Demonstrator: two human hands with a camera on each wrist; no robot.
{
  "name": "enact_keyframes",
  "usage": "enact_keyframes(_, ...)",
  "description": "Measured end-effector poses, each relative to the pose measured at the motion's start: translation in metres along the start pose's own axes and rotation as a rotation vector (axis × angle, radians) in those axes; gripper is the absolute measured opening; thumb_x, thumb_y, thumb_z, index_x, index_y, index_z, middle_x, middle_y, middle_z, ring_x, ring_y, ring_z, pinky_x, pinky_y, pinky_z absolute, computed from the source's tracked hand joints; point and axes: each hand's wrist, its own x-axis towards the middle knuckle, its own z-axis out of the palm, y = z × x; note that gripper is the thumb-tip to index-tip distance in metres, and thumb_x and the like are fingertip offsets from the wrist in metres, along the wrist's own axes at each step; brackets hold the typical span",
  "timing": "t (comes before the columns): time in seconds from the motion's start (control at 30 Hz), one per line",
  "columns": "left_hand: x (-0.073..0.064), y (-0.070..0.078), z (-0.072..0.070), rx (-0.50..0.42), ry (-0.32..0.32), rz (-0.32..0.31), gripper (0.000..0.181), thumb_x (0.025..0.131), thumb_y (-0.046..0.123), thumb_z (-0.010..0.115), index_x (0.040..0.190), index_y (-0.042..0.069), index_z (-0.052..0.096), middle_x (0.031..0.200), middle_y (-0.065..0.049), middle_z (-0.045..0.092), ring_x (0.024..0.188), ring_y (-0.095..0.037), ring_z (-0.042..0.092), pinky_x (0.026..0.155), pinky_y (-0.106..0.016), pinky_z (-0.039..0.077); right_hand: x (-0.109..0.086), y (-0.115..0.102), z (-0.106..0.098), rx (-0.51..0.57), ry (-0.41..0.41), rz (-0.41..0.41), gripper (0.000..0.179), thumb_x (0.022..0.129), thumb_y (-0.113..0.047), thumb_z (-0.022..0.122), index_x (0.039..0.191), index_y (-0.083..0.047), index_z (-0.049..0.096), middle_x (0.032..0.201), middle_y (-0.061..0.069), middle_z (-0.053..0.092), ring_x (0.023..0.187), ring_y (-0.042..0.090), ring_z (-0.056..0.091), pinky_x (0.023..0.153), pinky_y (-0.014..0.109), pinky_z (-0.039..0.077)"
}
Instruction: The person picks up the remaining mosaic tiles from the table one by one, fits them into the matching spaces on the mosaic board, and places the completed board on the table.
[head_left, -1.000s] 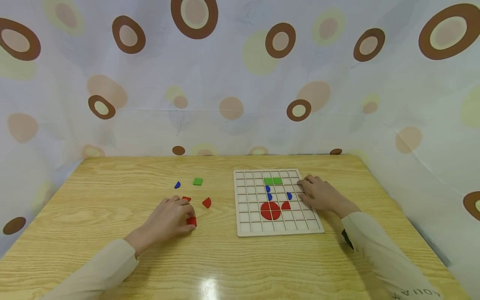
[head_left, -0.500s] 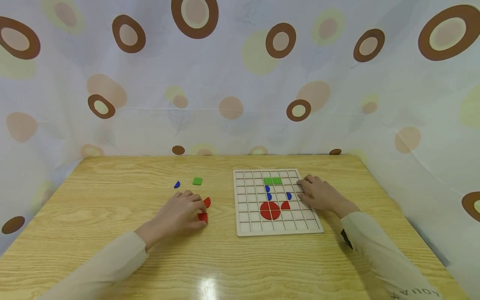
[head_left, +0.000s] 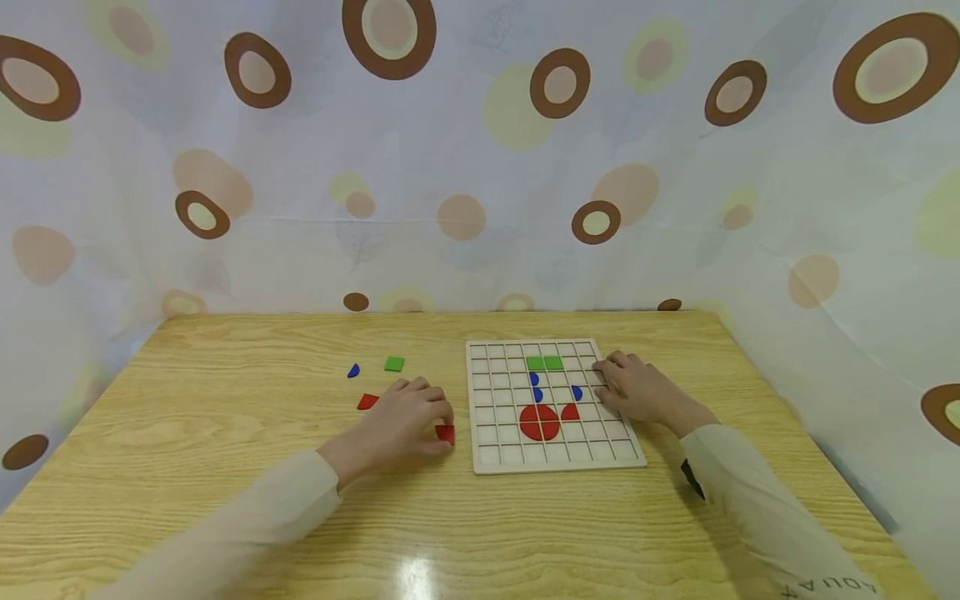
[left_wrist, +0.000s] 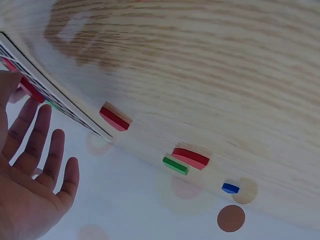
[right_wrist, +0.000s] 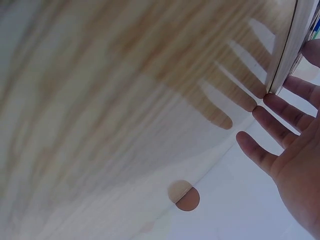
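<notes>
Left hand [head_left: 399, 423] shifted, one red tile [head_left: 447, 434] pinched

My left hand [head_left: 403, 421] pinches a flat red piece [head_left: 446, 434] just beside the pale gridded board [head_left: 512, 454], which lies flat, partly filled, my right hand [head_left: 637, 388] touching its edge.

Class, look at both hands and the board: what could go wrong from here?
The left hand pinches a red piece just beside the board; it might slip or catch on the rim.

The right hand rests at the board's right edge, so a push could shift the board and jostle the red circle on it.

A loose red piece appears right by the left hand and might get knocked.
</notes>
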Motion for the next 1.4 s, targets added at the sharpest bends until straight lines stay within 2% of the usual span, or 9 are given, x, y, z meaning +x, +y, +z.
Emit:
enact_keyframes(0.37,0.027,0.019,0.011,0.044,-0.051,0.019,0.025,0.078,0.045,0.067,0.091,0.023,0.065,0.096,0.009,0.061,0.093,-0.013,0.048,0.084,-0.033,0.040,-0.001,-0.003,-0.001,-0.005,0.012,-0.008,0.040,0.091,-0.024,0.054,0.124,-0.001,0.052,0.116,0.018,0.052,0.101,0.035,0.052,0.082,0.056,0.043)
enact_keyframes(0.67,0.050,0.036,0.016,0.027,-0.080,0.033,0.026,0.079,0.045,0.066,0.093,0.023,0.066,0.098,0.008,0.063,0.094,-0.013,0.049,0.084,-0.032,0.040,-0.002,-0.005,-0.003,-0.002,0.016,-0.016,0.040,0.091,-0.023,0.054,0.123,0.000,0.052,0.115,0.018,0.052,0.098,0.034,0.052,0.080,0.056,0.044)
enact_keyframes(0.93,0.072,0.052,0.021,0.040,-0.060,0.078,0.028,0.079,0.047,0.066,0.094,0.023,0.067,0.096,0.009,0.063,0.093,-0.012,0.051,0.086,-0.032,0.042,-0.002,-0.004,0.000,-0.008,0.011,-0.005,0.040,0.091,-0.024,0.054,0.124,-0.001,0.052,0.115,0.016,0.052,0.098,0.033,0.052,0.079,0.055,0.044)
enact_keyframes(1.07,0.084,0.062,0.021,0.038,-0.061,0.086,0.028,0.078,0.047,0.066,0.093,0.023,0.067,0.093,0.010,0.061,0.090,-0.011,0.050,0.083,-0.030,0.042,-0.002,-0.004,-0.001,-0.013,0.011,-0.004,0.040,0.091,-0.023,0.054,0.123,-0.001,0.052,0.114,0.016,0.052,0.097,0.033,0.052,0.077,0.054,0.044)
enact_keyframes(1.4,0.112,0.082,0.031,0.082,-0.089,0.075,0.025,0.077,0.048,0.066,0.090,0.026,0.066,0.090,0.013,0.059,0.088,-0.009,0.050,0.082,-0.030,0.041,-0.001,-0.003,0.001,-0.024,0.015,0.003,0.041,0.090,-0.024,0.054,0.123,-0.001,0.051,0.115,0.016,0.052,0.098,0.034,0.052,0.079,0.054,0.044)
